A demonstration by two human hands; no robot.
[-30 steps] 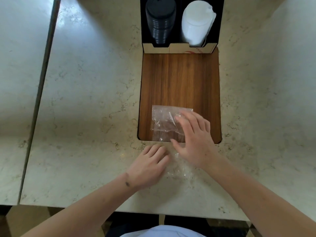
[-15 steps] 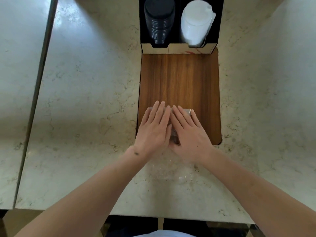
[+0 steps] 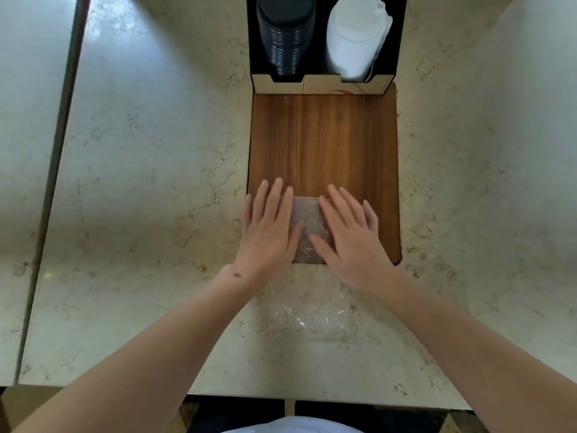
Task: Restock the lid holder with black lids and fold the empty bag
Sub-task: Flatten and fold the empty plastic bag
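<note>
The clear plastic bag [image 3: 307, 226] lies flat, partly folded, across the near end of the wooden board [image 3: 324, 142] and onto the marble counter. My left hand [image 3: 268, 232] and my right hand [image 3: 349, 239] press flat on it, palms down and fingers spread, one on each side, with a strip of bag showing between them. At the far end stands the black lid holder [image 3: 321, 84]. Its left slot holds a stack of black lids [image 3: 285, 35], its right slot a stack of white lids [image 3: 356, 35].
The marble counter [image 3: 140, 182] spreads wide to both sides of the board. A dark seam [image 3: 53, 189] runs down the counter at the left. The counter's near edge [image 3: 312, 398] is just below my forearms.
My left hand came up from the counter onto the bag beside my right hand. Both hands then slid apart sideways, flattening the bag and uncovering its middle.
</note>
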